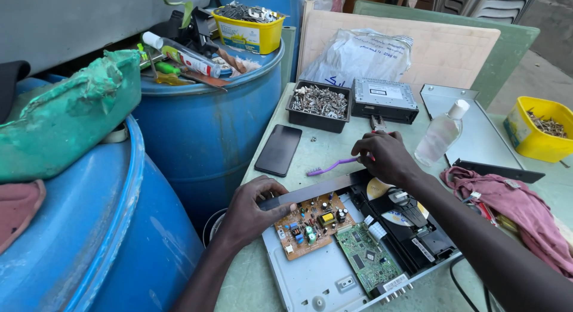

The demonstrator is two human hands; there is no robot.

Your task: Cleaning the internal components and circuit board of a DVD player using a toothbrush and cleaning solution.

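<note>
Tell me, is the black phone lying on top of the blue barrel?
No, the black phone lies flat on the green table, beside the blue barrel.
</note>
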